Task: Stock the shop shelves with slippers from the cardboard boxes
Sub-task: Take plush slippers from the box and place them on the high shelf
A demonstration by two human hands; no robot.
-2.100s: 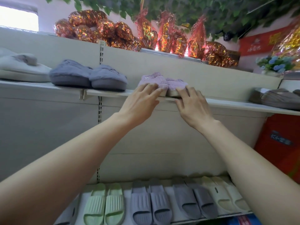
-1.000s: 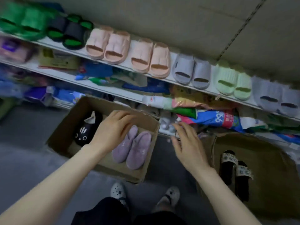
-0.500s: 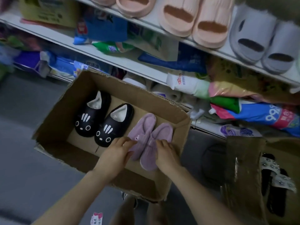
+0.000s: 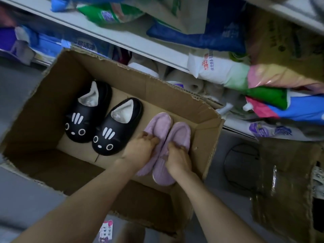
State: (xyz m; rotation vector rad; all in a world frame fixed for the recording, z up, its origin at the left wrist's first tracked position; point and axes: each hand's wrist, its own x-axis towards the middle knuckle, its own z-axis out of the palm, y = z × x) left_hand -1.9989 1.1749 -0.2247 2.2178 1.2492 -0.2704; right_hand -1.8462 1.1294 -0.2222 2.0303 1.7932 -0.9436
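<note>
Step in hand: I read this as the pick-up, taking one pair out of the box so that it can go to a shelf
Left hand (image 4: 140, 151): fingers curled over the upper of the left slipper of the pair, gripping it
Right hand (image 4: 177, 158): fingers curled over the upper of the right slipper, gripping it, just beside my left hand
Lilac slippers (image 4: 164, 125): side by side and touching, on the floor of the box at its right end, heels towards the far wall
Cardboard box (image 4: 157, 88): open on the ground, its far wall close under the lowest shelf (image 4: 122, 41)
Black cat-face slippers (image 4: 115, 130): a second pair in the same box, to the left of the lilac pair and near my left hand; not gripped
Around: soft packets (image 4: 219, 67) crowd the low shelves beyond; a second box (image 4: 284, 172) sits to the right, its contents too blurred to tell
Next move, my judgement: lift both lilac slippers together, straight up past the right wall of the box, then carry them as a pair to a free spot on a shelf
What it calls for: an even hold in each hand so the soft uppers do not fold, and a clean rise that leaves the black pair unmoved
</note>
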